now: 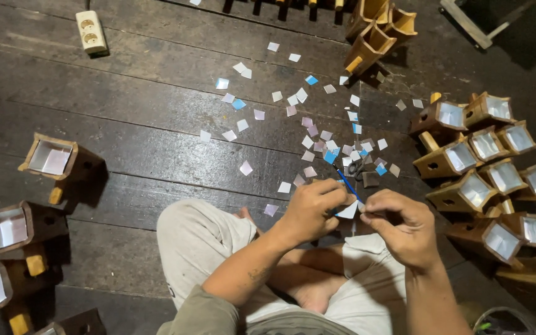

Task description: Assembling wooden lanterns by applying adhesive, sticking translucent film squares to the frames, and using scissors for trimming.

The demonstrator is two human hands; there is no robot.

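A small white square of paper sits between the two hands, above the person's crossed legs on the dark plank floor. The left hand pinches it together with a thin blue tool; the right hand pinches its other edge with fingertips pressed together. The blue tool's long axis runs slantwise, pointing up and left, away from the person. Paper scraps lie scattered just beyond the hands. Wooden boxes crowd the floor's right side; more stand along its left edge.
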